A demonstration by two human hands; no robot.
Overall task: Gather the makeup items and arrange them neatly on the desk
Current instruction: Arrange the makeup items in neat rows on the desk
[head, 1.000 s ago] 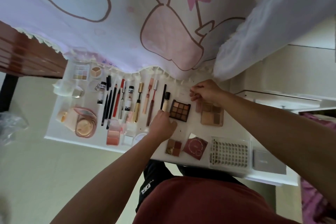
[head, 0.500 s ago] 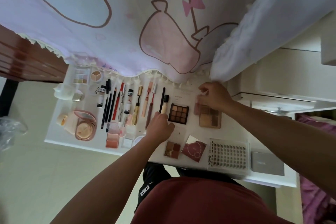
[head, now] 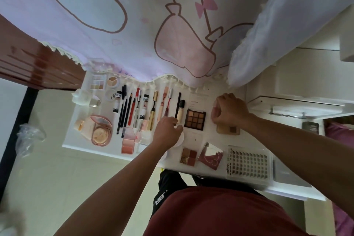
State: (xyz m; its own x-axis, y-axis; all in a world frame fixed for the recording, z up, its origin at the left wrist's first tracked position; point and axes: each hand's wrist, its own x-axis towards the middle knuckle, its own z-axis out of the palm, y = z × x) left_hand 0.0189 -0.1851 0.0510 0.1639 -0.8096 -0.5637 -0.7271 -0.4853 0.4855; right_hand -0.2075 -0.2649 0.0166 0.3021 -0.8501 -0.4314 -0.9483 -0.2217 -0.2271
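"DAGX" on lash tray (head: 248, 165) edge, "bibi"-like lettering on round white lid (head: 112, 95)

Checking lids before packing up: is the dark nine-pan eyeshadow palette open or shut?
Open. The eyeshadow palette shows its nine brown pans uncovered, lying flat on the desk.

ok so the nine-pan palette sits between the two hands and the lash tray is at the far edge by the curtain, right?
Not quite. In the head view the lash tray sits at the near edge of the desk, by the person, not by the curtain. The nine-pan palette does lie between the left hand and the right hand.
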